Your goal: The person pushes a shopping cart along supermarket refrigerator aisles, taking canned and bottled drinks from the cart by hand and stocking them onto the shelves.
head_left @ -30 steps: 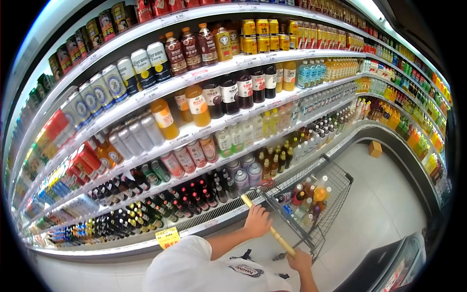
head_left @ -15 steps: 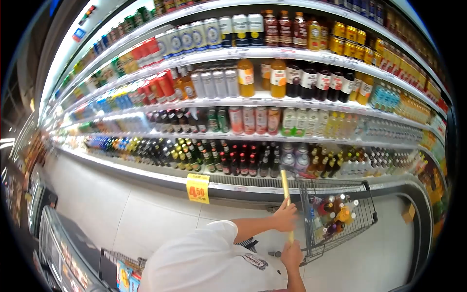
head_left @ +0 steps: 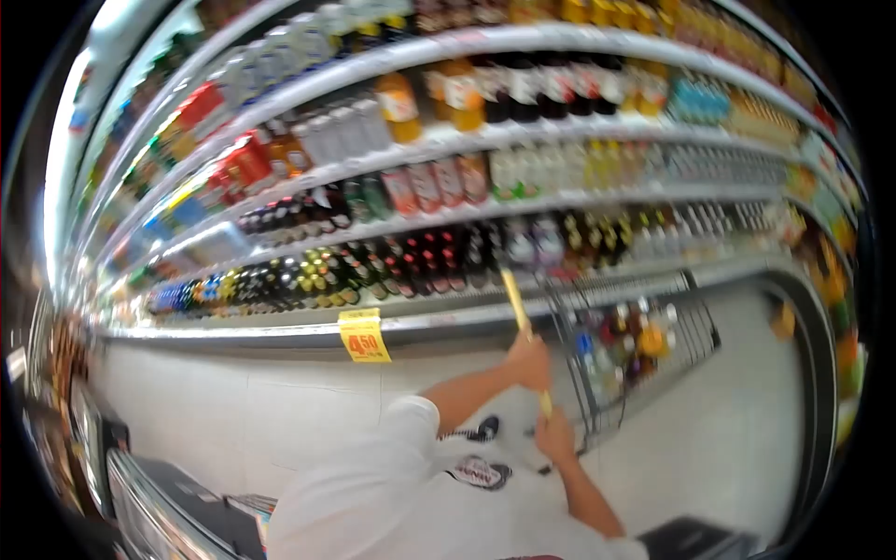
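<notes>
My left hand (head_left: 530,362) is wrapped around the yellow handle (head_left: 515,301) of a shopping cart, near the middle of the bar. Lower on the same bar, my right hand (head_left: 555,435) is closed around its near part. The dark wire basket of the shopping cart (head_left: 586,397) extends to the right of both hands. Inside it lie several bottles (head_left: 623,350), some with white caps, and an orange item (head_left: 655,342). Motion blur hides their labels.
A long lit drinks shelf (head_left: 560,201) curves across the back, stacked with bottles and cans. A yellow price sign (head_left: 363,336) reading 4.50 hangs at its lower edge. Pale floor tiles (head_left: 280,401) run before it. A metal-edged case (head_left: 154,504) stands lower left.
The view has shifted, so the shelves sit higher and further left. Both hands stay on the cart handle. A dark shape now shows at the bottom right.
</notes>
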Demonstrator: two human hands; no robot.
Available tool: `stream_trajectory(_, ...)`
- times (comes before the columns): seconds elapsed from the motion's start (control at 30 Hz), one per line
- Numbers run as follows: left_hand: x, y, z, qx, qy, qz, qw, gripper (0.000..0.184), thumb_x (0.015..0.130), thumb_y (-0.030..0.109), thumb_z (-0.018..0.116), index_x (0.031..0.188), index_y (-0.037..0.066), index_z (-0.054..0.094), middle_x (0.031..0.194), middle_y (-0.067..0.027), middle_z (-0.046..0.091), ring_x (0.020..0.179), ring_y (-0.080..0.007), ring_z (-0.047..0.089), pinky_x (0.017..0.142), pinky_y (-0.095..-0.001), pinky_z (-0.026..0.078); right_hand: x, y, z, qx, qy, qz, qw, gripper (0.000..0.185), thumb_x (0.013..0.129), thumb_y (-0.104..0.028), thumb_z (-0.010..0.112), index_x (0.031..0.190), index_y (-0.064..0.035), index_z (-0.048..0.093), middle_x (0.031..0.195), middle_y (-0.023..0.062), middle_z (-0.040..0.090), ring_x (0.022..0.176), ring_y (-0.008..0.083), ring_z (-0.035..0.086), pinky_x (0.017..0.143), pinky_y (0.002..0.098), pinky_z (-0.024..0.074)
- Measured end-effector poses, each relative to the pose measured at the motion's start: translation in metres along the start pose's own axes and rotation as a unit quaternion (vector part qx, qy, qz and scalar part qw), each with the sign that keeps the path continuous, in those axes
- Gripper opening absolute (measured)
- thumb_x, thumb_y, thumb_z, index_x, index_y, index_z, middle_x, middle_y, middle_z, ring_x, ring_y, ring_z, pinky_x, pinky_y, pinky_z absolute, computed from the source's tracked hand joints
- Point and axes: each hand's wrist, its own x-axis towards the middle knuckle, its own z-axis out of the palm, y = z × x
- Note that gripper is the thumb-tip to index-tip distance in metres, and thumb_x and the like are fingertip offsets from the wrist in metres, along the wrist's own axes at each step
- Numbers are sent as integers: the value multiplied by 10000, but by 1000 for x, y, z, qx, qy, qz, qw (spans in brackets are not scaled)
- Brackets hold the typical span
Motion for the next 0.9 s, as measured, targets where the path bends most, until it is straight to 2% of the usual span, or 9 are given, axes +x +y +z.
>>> stream_trajectory(0.07,12,-5,-9,-57,6,20,998,388,776,505,582,831,176,781,730,-73,710,836,-305,685,1129,-544,310,-2,3,-3,41,-4,21,999,334,947,-323,579,1016,0,534,902,281,668,885,518,631,783,589,492)
stream_trajectory(0.13,33,3,7,-243,124,-113,955,289,819,399,595,874,175,769,743,-59,734,767,-249,703,1113,-449,338,-9,-2,-13,79,84,-3,993,303,926,-301,635,1003,-10,608,1011,244,651,927,459,636,795,523,516)
stream_trajectory(0.2,38,15,-6,-305,161,-188,920,294,828,394,626,911,147,762,776,-53,739,824,-246,699,1149,-420,305,-18,-5,-34,136,148,-24,979,247,912,-228,686,1032,-13,659,1006,182,649,890,360,664,760,426,549)
stream_trajectory(0.3,41,18,4,-289,255,-170,907,141,800,285,689,849,160,731,743,-12,720,795,-232,679,1121,-416,329,-25,15,-70,220,287,32,932,216,925,-211,681,978,-1,683,950,158,677,826,275,675,689,362,554)
stream_trajectory(0.4,36,20,1,-242,276,-108,924,92,813,240,691,845,157,716,738,9,701,751,-213,653,1111,-420,332,-30,72,-101,264,364,211,868,221,940,-213,667,954,6,695,894,140,701,787,225,677,646,321,547)
stream_trajectory(0.53,41,26,-2,-230,283,-114,924,72,847,205,700,881,143,713,762,11,689,795,-211,641,1108,-444,339,-14,191,-139,138,387,215,886,224,943,-211,659,972,8,700,880,141,712,792,237,693,664,322,560)
stream_trajectory(0.67,40,30,-1,-170,278,-169,930,352,811,106,689,1157,60,637,1247,-146,626,1315,-396,467,1141,-513,300,63,295,-191,82,348,174,918,223,943,-209,651,969,7,700,932,152,714,824,246,702,674,326,568)
stream_trajectory(0.77,35,47,4,-238,279,-343,865,705,838,-13,667,1472,-25,358,1469,-240,403,1403,-400,343,1167,-492,268,150,350,-218,98,331,143,928,223,926,-210,657,985,1,699,938,158,707,839,261,699,712,342,558)
stream_trajectory(0.9,18,59,20,-387,243,-484,746,685,959,85,620,1536,-12,264,1445,-211,438,1288,-294,479,1066,-378,413,245,386,-231,89,284,108,948,243,903,-221,668,1002,-1,695,917,157,706,837,274,695,753,368,545)
